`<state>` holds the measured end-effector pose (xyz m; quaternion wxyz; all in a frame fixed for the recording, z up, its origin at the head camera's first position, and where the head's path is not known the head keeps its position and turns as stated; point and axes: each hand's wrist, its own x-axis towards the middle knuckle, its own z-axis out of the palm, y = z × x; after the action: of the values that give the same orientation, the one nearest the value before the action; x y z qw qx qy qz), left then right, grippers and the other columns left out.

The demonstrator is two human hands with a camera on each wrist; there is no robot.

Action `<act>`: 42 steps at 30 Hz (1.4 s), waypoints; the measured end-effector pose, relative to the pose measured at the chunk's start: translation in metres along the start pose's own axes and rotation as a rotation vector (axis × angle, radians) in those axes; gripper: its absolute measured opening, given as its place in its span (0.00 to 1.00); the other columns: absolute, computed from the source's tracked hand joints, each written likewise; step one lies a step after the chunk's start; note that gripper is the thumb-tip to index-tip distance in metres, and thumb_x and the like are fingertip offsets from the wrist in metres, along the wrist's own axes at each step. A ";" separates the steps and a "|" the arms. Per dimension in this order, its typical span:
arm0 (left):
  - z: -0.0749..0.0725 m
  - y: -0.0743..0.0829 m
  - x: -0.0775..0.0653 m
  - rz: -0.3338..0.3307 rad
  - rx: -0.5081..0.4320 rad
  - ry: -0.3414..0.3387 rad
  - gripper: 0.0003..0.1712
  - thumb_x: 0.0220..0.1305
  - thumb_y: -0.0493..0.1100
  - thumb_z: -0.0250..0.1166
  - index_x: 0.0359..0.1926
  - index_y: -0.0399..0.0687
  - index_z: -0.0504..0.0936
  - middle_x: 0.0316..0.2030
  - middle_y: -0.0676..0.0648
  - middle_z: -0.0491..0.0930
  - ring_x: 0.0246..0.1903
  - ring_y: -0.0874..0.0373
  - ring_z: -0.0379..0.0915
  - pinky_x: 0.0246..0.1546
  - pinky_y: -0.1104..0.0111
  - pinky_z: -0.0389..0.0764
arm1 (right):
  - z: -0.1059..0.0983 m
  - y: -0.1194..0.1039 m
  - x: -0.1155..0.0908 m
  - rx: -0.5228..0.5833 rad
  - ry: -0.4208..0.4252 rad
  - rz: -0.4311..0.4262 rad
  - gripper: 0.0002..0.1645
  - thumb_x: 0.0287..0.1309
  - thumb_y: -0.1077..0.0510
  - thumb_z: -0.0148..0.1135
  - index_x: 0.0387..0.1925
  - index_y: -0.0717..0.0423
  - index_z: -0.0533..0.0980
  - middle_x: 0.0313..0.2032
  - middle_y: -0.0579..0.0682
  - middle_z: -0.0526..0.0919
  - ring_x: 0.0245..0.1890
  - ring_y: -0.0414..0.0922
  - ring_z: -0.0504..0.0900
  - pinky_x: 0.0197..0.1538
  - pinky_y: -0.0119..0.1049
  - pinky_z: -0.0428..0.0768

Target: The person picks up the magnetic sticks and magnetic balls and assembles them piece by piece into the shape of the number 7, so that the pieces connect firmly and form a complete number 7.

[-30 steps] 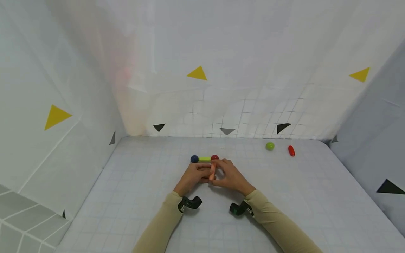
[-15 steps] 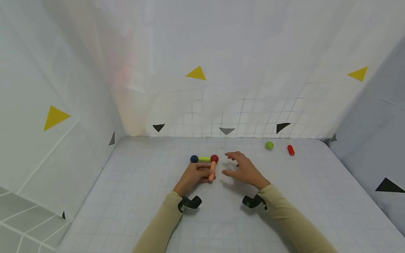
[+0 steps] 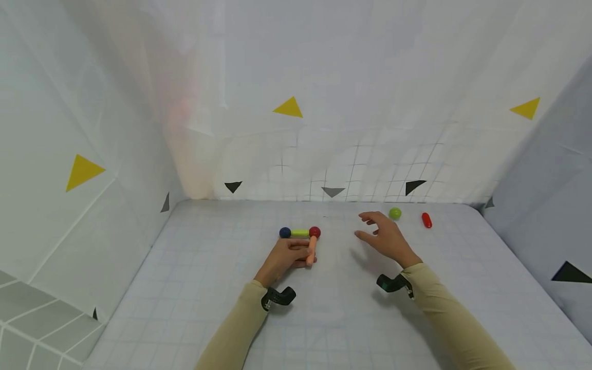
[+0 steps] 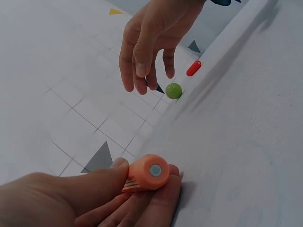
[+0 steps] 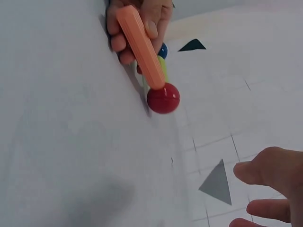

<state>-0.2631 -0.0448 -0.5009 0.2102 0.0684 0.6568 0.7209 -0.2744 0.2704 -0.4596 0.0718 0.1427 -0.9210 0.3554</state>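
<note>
My left hand [image 3: 283,260] pinches an orange magnetic building stick [image 3: 312,250] between thumb and fingers. The stick's near end shows a round metal disc in the left wrist view. Its far end meets a red ball [image 5: 163,99]. From that ball a yellow-green stick [image 3: 299,233] runs left to a dark blue ball [image 3: 284,233], so the pieces form a corner. To the right, my right hand [image 3: 387,239] hangs above the table with fingers loosely spread and nothing in them. A green ball [image 3: 395,214] lies just beyond it.
Farther right lies a short red stick [image 3: 427,220] near the table's back edge. White sheeting with yellow and dark triangles rises behind the white, grid-marked table [image 3: 222,318] and at both sides. Each wrist carries a small black camera.
My right hand has let go of the orange stick and moved right and away, toward the green ball. My left hand has stayed in place, holding the stick.
</note>
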 end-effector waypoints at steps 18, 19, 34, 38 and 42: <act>0.003 0.000 -0.001 -0.020 0.002 0.017 0.23 0.72 0.37 0.68 0.63 0.32 0.79 0.46 0.38 0.87 0.44 0.47 0.87 0.44 0.63 0.87 | -0.033 0.028 0.003 -0.095 0.049 0.039 0.28 0.67 0.61 0.70 0.65 0.64 0.73 0.60 0.65 0.78 0.58 0.65 0.76 0.55 0.61 0.80; 0.003 0.000 -0.001 -0.020 0.003 0.017 0.22 0.72 0.37 0.68 0.63 0.32 0.80 0.46 0.39 0.87 0.44 0.47 0.87 0.44 0.63 0.87 | -0.034 0.029 0.003 -0.099 0.051 0.046 0.28 0.67 0.61 0.69 0.65 0.64 0.73 0.60 0.65 0.78 0.58 0.65 0.76 0.55 0.61 0.80; -0.002 -0.003 0.003 -0.020 0.009 0.014 0.23 0.71 0.38 0.69 0.63 0.33 0.80 0.46 0.39 0.87 0.44 0.47 0.87 0.44 0.63 0.87 | -0.052 0.053 0.005 -0.114 0.072 0.076 0.28 0.67 0.64 0.68 0.66 0.66 0.72 0.60 0.67 0.77 0.58 0.66 0.76 0.53 0.62 0.81; -0.002 -0.004 0.002 -0.025 0.005 0.015 0.23 0.72 0.38 0.69 0.64 0.33 0.79 0.46 0.39 0.87 0.45 0.47 0.87 0.44 0.63 0.87 | -0.057 0.058 0.004 -0.142 0.089 0.092 0.28 0.66 0.65 0.68 0.65 0.68 0.72 0.60 0.68 0.77 0.58 0.67 0.76 0.53 0.62 0.80; -0.002 -0.003 0.001 -0.018 -0.001 0.011 0.23 0.72 0.37 0.68 0.64 0.32 0.79 0.46 0.38 0.87 0.45 0.46 0.87 0.44 0.63 0.86 | -0.064 0.062 0.003 -0.156 0.091 0.127 0.27 0.67 0.65 0.67 0.65 0.68 0.72 0.61 0.70 0.76 0.59 0.68 0.75 0.54 0.64 0.79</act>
<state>-0.2641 -0.0460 -0.5040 0.2130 0.0588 0.6583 0.7196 -0.2945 0.3571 -0.4512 0.1018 0.0617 -0.9488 0.2925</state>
